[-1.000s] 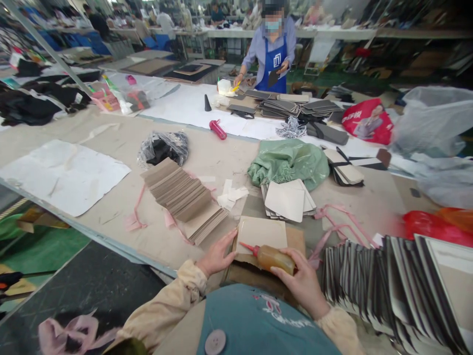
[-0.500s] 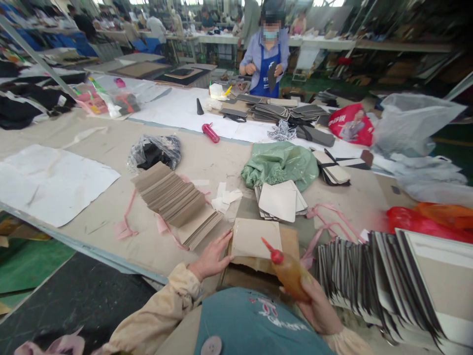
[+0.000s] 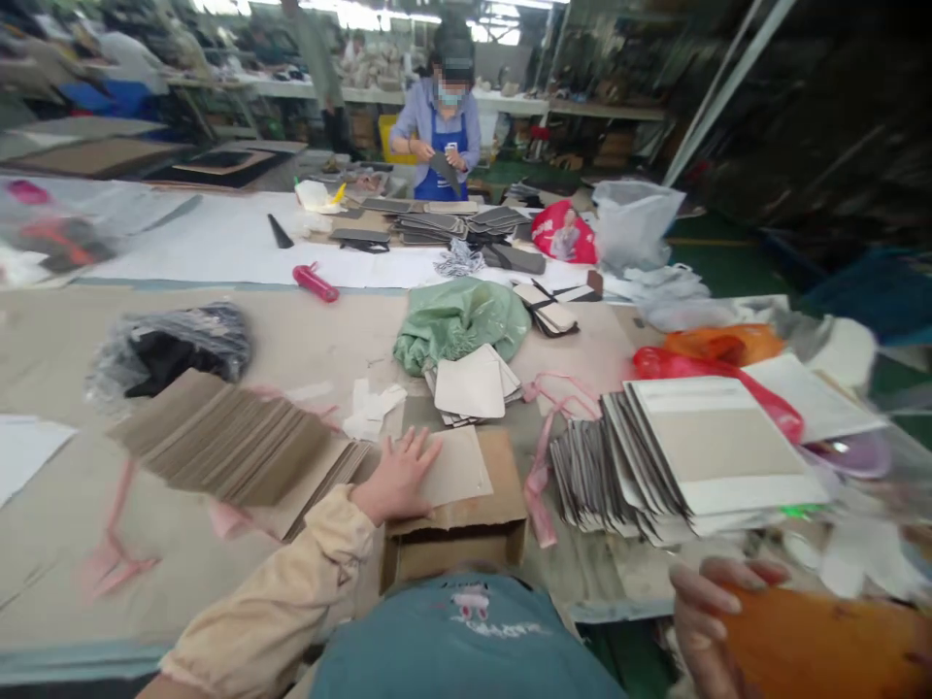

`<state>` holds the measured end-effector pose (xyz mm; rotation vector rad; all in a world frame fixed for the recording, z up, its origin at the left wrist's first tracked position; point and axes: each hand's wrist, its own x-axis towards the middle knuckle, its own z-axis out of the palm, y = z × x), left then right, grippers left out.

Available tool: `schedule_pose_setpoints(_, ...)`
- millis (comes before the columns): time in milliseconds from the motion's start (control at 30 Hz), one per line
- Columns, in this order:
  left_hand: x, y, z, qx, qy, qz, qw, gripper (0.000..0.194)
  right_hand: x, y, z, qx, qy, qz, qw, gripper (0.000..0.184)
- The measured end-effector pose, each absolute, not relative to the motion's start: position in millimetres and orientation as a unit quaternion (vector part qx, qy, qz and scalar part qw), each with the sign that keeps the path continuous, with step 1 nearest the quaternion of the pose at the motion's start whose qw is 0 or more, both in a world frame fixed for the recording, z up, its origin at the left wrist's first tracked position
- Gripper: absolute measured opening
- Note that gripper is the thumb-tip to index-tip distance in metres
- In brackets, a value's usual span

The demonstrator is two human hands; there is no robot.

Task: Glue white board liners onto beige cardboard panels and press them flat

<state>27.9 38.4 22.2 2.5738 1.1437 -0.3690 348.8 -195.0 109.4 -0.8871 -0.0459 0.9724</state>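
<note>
matt, rough-edged cardboard box [image 3: 502, 476] at 12 o'clock, crinkled semi-gloss green plastic bag [image 3: 466, 316] beyond, glossy red plastic bag [image 3: 781, 400] around 2, smooth-looking amber plastic bottle [image 3: 822, 636] at 3, blurred, matt teal cloth apron [image 3: 466, 650]

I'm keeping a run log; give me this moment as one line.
left hand: spread on beige card atop cardboard box | right hand: holding amber bottle | nearby: green bag

Factory workshop: a broad worktable [image 3: 335, 335] holds stacks of cut board [image 3: 233, 442] and plastic bags [image 3: 633, 221]; across it, 1 worker [image 3: 437, 131] in a blue apron [image 3: 446, 146] handles a dark piece [image 3: 445, 171]. Beyond are long benches [image 3: 608, 110] and more people [image 3: 127, 60].
</note>
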Motion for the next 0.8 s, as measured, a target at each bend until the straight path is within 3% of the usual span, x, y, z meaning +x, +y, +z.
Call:
schedule_pose_setpoints(100,33.6,43.9,15.5,0.893,0.395,-0.162,0.139,0.117,355.6,-219.0,125.9,-0.346,-0.002,0.37,0.862,0.039)
schedule_pose_setpoints(200,33.9,44.1,13.0,0.899,0.389,-0.16,0.12,0.11,362.2,-235.2,128.9,-0.366,-0.077,0.2,0.906,0.067)
schedule_pose_setpoints(267,33.2,41.1,14.4,0.905,0.383,-0.151,0.109,0.104,374.3,-246.7,115.5,-0.393,-0.095,0.127,0.906,0.062)
schedule_pose_setpoints(400,32.3,34.4,19.6,0.915,0.371,-0.131,0.092,0.098,409.3,-273.8,51.6,-0.466,-0.019,0.09,0.88,0.047)
schedule_pose_setpoints(600,24.5,24.2,33.0,0.914,0.385,-0.093,0.083,0.1,419.7,-274.5,-52.2,-0.666,0.037,0.118,0.736,0.05)
schedule_pose_setpoints(733,13.2,12.6,49.6,0.905,0.408,-0.062,0.106,0.103,410.8,-260.5,-79.6,-0.709,0.049,0.117,0.693,0.043)
schedule_pose_setpoints(800,7.4,7.7,56.6,0.9,0.42,-0.043,0.112,0.104,415.5,-260.7,-82.9,-0.779,0.025,0.132,0.612,0.037)
